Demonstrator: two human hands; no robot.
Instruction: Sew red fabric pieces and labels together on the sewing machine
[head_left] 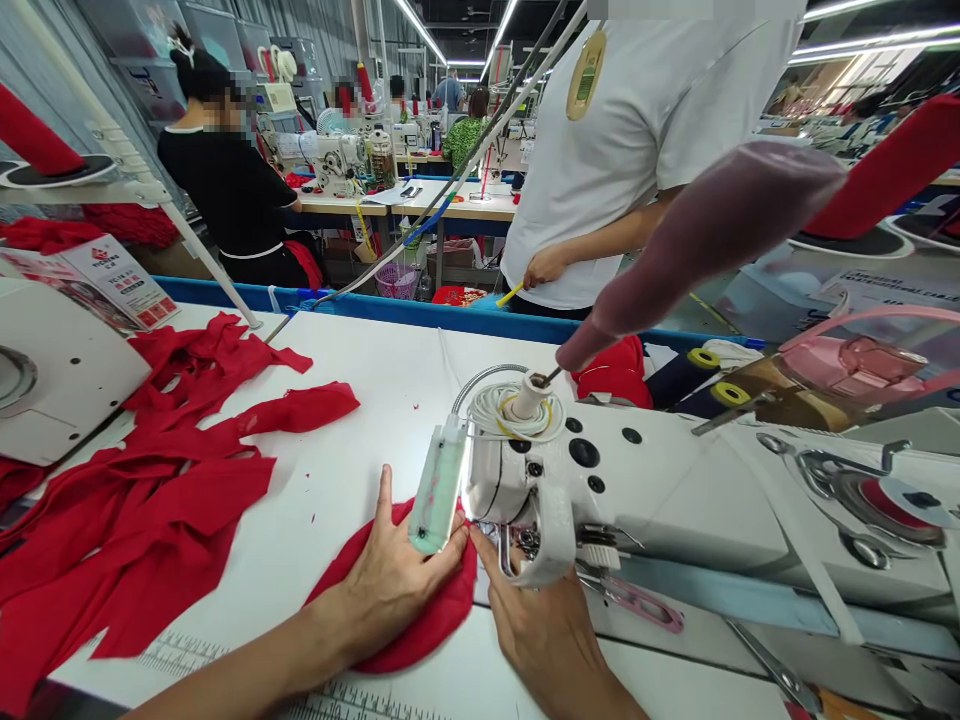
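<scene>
Left hand (390, 580) is flat and open, palm down, fingers spread and pressing on the red fabric piece (431, 625). The thumb sticks out to the left and the fingertips point up toward the machine head. The forearm comes in from the bottom left.

Right hand (540, 625) comes in from the bottom edge, back of the hand facing up. Its fingers reach in under the head of the sewing machine (675, 480), right by the presser foot. The fingertips are mostly tucked behind the metal there, so I honestly can't tell if it's pinching the cloth or just resting on it.

The fabric piece is bright red and roundish at the near edge. It lies flat on the white table (360, 400), under the left hand and running in beneath the needle area. It looks soft and a bit fuzzy.

A little lamp (437, 490) clipped to the machine hangs just above the left hand's fingers. A heap of red cut pieces (172, 470) sits on the table well off to the left, and pink-handled snips (645, 605) lie on the machine bed just right of the right hand.
</scene>
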